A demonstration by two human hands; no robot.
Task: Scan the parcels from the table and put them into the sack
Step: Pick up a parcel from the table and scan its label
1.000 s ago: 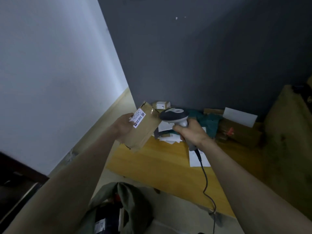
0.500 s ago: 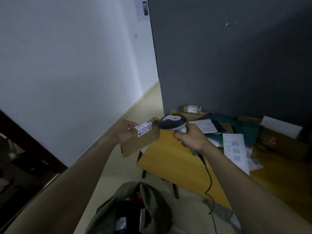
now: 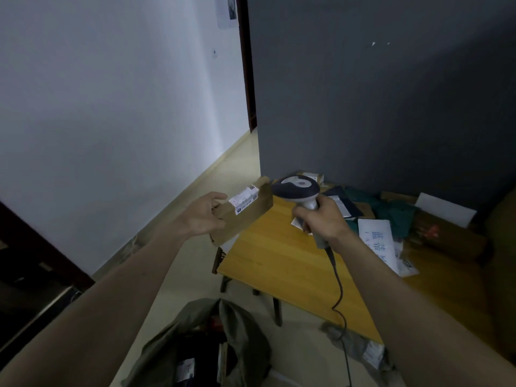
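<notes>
The left hand is stretched out at arm's length, and a brown parcel is gripped at its near end, fingers curled round it, the white label turned up. The right hand is wrapped round the grip of the scanner, wrist cocked; the scanner's head is held just beside the parcel's far end. A cable is seen trailing from the grip down past the tabletop's near edge. The parcel is held just off the tabletop's left edge, over the floor. More parcels are piled along the tabletop's far edge and right side. The sack is slumped open on the floor below, between the forearms.
</notes>
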